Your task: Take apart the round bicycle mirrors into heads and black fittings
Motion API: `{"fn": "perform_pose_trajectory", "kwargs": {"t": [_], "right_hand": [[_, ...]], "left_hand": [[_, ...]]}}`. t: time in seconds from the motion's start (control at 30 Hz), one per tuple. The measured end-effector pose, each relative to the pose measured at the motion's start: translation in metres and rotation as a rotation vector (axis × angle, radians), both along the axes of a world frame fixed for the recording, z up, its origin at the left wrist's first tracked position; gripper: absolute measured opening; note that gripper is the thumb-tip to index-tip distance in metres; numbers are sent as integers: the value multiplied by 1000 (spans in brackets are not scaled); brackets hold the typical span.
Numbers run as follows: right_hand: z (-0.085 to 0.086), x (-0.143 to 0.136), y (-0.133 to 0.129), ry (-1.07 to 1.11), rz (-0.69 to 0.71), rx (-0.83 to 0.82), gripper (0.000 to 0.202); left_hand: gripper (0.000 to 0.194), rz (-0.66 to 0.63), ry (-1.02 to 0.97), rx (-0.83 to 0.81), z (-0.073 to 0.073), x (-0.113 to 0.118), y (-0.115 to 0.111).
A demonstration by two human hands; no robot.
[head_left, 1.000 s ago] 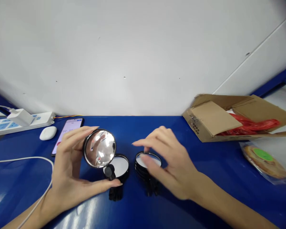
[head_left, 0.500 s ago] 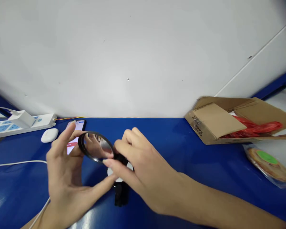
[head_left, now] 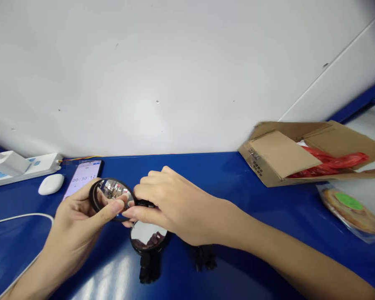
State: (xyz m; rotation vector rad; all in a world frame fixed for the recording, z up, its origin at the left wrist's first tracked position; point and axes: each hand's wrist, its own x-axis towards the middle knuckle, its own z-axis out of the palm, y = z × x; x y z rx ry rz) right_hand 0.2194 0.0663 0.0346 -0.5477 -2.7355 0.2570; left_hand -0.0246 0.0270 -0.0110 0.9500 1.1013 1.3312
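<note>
Between my hands is a small round mirror point(head_left: 108, 188) with a black rim, tilted so that it reflects the room. My left hand point(head_left: 81, 221) grips its left side, with the thumb pressed on the glass. My right hand point(head_left: 171, 204) is closed on the black part at the mirror's right edge, its thumb against the lower rim. Below the hands, a second round mirror point(head_left: 148, 235) with a black clamp-like foot lies on the blue table point(head_left: 237, 283). Another black piece point(head_left: 203, 257) lies partly hidden under my right forearm.
At the left are a phone point(head_left: 84, 177) with a timer, a white earbud case point(head_left: 51, 184), a power strip point(head_left: 43, 164) and a white cable point(head_left: 28, 215). An open cardboard box point(head_left: 284, 156) holding a red bag point(head_left: 331, 162) and a wrapped round item point(head_left: 351, 210) stand right.
My left thumb has moved from below the mirror onto its glass, and the left fingers have closed round the rim. The held mirror has shifted left and down, uncovering more of the second mirror.
</note>
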Motion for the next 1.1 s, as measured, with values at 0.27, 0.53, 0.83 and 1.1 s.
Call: {"fn": "perform_pose_trajectory", "kwargs": {"t": [0.27, 0.53, 0.83, 1.1], "right_hand": [[17, 10, 16, -70, 26, -162, 36], [29, 16, 39, 11, -14, -698, 44], [31, 60, 64, -79, 53, -1034, 55], [34, 98, 70, 309, -326, -1037, 34]], "left_hand": [[34, -11, 50, 35, -4, 13, -2], [31, 13, 77, 62, -6, 28, -5], [44, 35, 19, -23, -8, 18, -5], [51, 194, -13, 4, -5, 13, 12]]}}
